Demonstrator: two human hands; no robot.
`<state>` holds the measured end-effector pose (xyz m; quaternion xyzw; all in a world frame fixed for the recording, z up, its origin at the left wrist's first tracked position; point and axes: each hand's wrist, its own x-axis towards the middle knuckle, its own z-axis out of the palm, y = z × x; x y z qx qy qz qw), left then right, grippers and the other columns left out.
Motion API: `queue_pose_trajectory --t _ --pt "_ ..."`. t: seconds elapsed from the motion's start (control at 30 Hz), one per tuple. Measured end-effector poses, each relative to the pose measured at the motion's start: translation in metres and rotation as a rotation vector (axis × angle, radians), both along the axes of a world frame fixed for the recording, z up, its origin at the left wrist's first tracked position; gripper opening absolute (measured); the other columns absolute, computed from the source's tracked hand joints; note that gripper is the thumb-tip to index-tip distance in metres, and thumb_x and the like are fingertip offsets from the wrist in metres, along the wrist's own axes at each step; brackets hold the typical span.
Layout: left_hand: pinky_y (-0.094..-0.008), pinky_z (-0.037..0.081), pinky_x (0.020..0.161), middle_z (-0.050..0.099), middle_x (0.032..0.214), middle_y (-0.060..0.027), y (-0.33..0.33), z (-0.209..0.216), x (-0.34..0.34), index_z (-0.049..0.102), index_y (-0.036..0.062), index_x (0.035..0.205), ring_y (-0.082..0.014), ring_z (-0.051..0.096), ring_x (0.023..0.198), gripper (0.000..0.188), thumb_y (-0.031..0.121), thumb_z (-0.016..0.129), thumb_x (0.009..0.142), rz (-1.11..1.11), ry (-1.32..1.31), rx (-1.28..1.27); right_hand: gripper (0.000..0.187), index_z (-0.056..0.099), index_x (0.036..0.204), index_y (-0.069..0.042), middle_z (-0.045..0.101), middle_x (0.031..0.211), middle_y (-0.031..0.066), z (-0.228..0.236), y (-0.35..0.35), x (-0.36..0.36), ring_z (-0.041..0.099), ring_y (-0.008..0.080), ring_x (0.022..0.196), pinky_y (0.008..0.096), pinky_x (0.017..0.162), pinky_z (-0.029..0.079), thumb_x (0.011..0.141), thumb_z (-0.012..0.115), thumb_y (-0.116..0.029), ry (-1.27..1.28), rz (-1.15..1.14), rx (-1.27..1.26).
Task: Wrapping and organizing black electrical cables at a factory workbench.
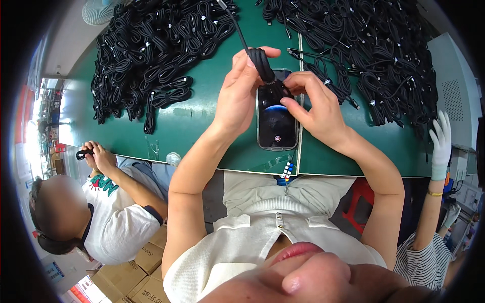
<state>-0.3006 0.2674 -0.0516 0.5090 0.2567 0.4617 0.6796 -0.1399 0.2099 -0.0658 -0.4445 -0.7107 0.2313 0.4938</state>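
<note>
A black cable (261,64), folded into a coiled bundle, is held over the table in front of me. My left hand (238,93) grips its upper loops, with the forefinger stretched out past it. One cable end with a light metal plug (222,4) sticks up toward the far edge of the picture. The thumb and fingers of my right hand (319,104) close on the lower end of the bundle; what exactly they pinch is partly hidden. Just beneath both hands lies a phone (277,129) in a clear case, its dark screen lit with a blue arc.
Large heaps of black cables (146,55) cover the far left of the green table (212,151), with more cables (364,50) at the far right. A seated person (111,217) at left holds a small black coil (84,154). A gloved hand (441,146) rises at right near a grey perforated box (452,96).
</note>
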Motion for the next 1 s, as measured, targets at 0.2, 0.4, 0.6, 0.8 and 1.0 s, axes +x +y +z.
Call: queue_pose_trajectory --t 0.2,0.4,0.6,0.8,1.0 --pt "-0.0416 0.04 0.088 0.053 0.112 -0.0072 -0.003 -0.001 0.003 0.047 0.0042 0.12 -0.0168 0.048 0.105 0.035 0.027 0.04 0.094 -0.065 -0.145 -0.118 0.031 0.05 0.1 -0.001 0.055 0.092 0.012 -0.001 0.007 0.007 0.06 0.0229 0.08 0.0294 0.069 0.05 0.073 0.065 -0.001 -0.049 -0.087 0.014" --pt "-0.0479 0.043 0.091 0.052 0.113 -0.0131 0.0 -0.005 0.001 0.043 0.0032 0.122 -0.0253 0.049 0.11 0.04 0.031 0.042 0.093 -0.178 -0.287 -0.171 0.027 0.052 0.099 0.0 0.057 0.092 0.0118 0.004 0.008 0.006 0.06 0.0224 0.08 0.0305 0.071 0.05 0.076 0.065 -0.006 0.107 -0.033 -0.074" --pt "-0.0451 0.043 0.092 0.051 0.117 -0.0155 -0.001 0.0 0.006 0.041 0.0026 0.123 -0.0274 0.051 0.108 0.043 0.034 0.037 0.094 -0.135 -0.043 -0.122 0.023 0.055 0.091 0.001 0.058 0.086 0.0104 0.007 0.008 0.018 0.06 0.0225 0.076 0.0331 0.067 0.048 0.077 0.066 -0.014 0.006 0.011 -0.211" --pt "-0.0372 0.041 0.089 0.056 0.111 -0.0156 -0.015 0.002 0.015 0.044 0.0007 0.12 -0.025 0.054 0.103 0.052 0.042 0.029 0.092 -0.179 -0.221 0.027 0.019 0.054 0.085 0.0 0.058 0.08 0.0119 0.009 0.007 0.016 0.059 0.0282 0.072 0.0349 0.062 0.046 0.078 0.063 -0.014 -0.038 -0.064 -0.11" --pt "-0.0321 0.043 0.078 0.055 0.084 -0.0061 -0.01 -0.007 0.011 0.047 0.0017 0.104 -0.0154 0.05 0.082 0.054 0.052 0.031 0.093 -0.003 0.077 0.022 0.013 0.052 0.076 -0.003 0.051 0.065 0.0099 0.008 -0.001 0.003 0.054 0.0275 0.063 0.0373 0.058 0.044 0.073 0.059 -0.014 -0.258 -0.002 0.008"
